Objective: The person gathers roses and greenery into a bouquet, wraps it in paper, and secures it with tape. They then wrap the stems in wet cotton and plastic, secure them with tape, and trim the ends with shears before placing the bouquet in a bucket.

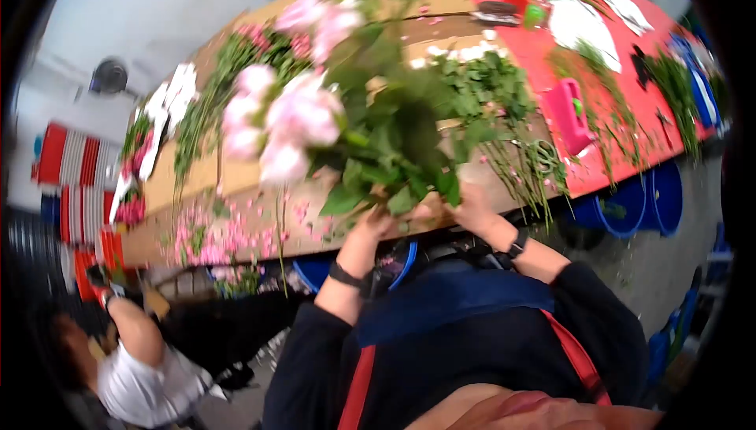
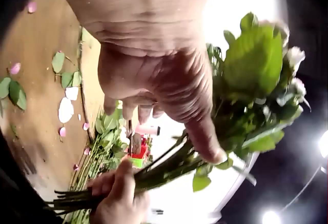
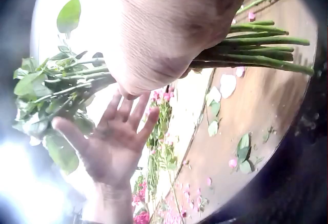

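Observation:
A bunch of large pale pink roses point(image 1: 303, 119) with broad green leaves point(image 1: 386, 170) stands up in front of the body, blooms leaning left in the head view. My right hand point(image 1: 476, 209) grips its bare stems point(image 3: 266, 49) low down, and the cut ends stick out past that hand. Beside the bunch, my left hand point(image 3: 113, 147) is spread, palm facing it and fingers straight. From the left wrist, its thumb point(image 2: 205, 139) lies along the stems just under the leaves, while the right hand's fingers point(image 2: 120, 193) wrap the stems lower.
Pink petals point(image 1: 213, 233) litter the wooden table point(image 1: 150, 237). Leafy white-flowered stems point(image 1: 488, 83) lie right of the bunch, pink-flowered stems point(image 1: 213, 87) left. A pink holder point(image 1: 567, 119) stands on the red surface point(image 1: 543, 75). Blue buckets point(image 1: 665, 198) sit below the edge; another person point(image 1: 150, 367) is at lower left.

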{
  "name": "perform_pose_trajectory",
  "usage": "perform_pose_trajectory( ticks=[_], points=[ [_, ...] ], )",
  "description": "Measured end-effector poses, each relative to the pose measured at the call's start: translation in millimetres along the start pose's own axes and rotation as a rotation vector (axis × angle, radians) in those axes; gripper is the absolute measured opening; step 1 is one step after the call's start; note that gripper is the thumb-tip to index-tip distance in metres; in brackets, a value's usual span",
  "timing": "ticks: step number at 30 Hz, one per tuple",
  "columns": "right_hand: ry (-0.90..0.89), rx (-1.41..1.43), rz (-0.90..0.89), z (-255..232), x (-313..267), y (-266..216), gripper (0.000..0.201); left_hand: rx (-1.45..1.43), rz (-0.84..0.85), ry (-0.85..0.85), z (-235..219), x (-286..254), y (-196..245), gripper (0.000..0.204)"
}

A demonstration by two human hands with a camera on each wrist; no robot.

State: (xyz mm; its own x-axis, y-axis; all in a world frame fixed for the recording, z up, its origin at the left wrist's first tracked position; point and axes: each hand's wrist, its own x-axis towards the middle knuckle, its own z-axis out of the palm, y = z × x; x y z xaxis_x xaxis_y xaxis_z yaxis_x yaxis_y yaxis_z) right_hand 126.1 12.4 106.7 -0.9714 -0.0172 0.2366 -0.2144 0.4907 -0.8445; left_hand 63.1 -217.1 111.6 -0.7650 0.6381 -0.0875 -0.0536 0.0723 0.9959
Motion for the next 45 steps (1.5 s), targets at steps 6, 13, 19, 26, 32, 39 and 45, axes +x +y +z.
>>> perform_pose_trajectory(
  ticks=[6,13,19,26,32,39,45],
  points=[
    [-0.032,-0.429,0.101,-9,-49,5,0.021,-1.052,-0.055,-0.371,4,11,-40,0.035],
    [-0.212,-0.587,0.321,-44,-100,-5,0.035,-1.181,-0.265,-0.289,95,43,-28,0.051],
    [0.079,-0.607,0.165,-94,-120,-37,0.076,-1.147,-0.248,-0.227,174,63,-6,0.036],
    [0.287,-0.569,0.251,-181,-201,26,0.038,-0.998,-0.283,-0.098,336,81,26,0.034],
    [0.418,-0.639,0.296,-314,-293,69,0.026,-0.448,-0.234,-0.161,470,90,40,0.037],
    [0.23,-0.583,0.337,-451,-327,95,0.026,-0.548,-0.272,-0.242,573,118,36,0.045],
    [0.204,-0.796,0.218,-477,-284,103,0.025,-1.17,-0.335,-0.237,599,199,71,0.041]
  ],
)
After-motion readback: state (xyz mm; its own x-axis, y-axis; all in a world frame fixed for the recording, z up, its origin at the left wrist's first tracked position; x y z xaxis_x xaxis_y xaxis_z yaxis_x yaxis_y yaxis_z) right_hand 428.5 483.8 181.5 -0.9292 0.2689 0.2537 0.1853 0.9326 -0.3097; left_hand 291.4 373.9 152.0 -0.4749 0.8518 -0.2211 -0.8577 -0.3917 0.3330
